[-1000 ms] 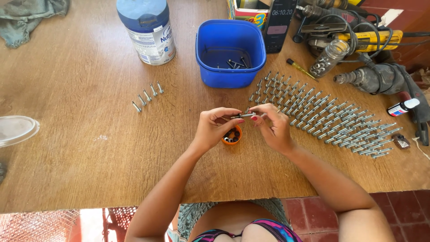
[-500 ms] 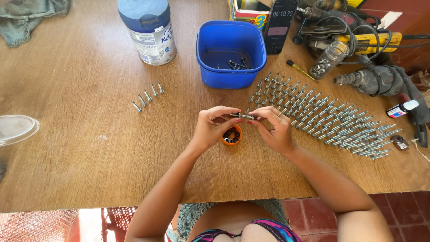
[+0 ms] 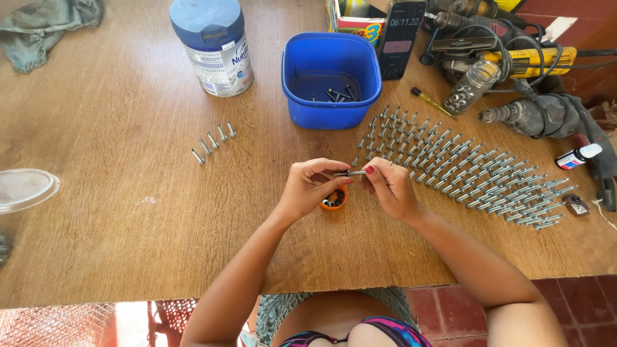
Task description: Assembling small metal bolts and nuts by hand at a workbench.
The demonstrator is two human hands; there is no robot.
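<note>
My left hand (image 3: 310,187) and my right hand (image 3: 390,186) meet over the middle of the wooden table (image 3: 128,212), both pinching one metal bolt (image 3: 350,173) held level between their fingertips. Right under the hands sits a small orange cap (image 3: 334,200) holding small dark and pale pieces. To the right, many bolts lie in neat rows (image 3: 463,170). A short row of several bolts (image 3: 213,141) lies to the left.
A blue plastic tub (image 3: 331,78) with a few bolts stands behind the hands, a blue-lidded tin (image 3: 214,46) to its left. Power drills (image 3: 540,112), a jar, a phone (image 3: 398,38), a small screwdriver and a cloth (image 3: 48,29) line the back. A clear lid (image 3: 24,189) lies at left.
Both hands stay in place on the bolt; only the fingers shift slightly. Nothing else on the table has moved.
</note>
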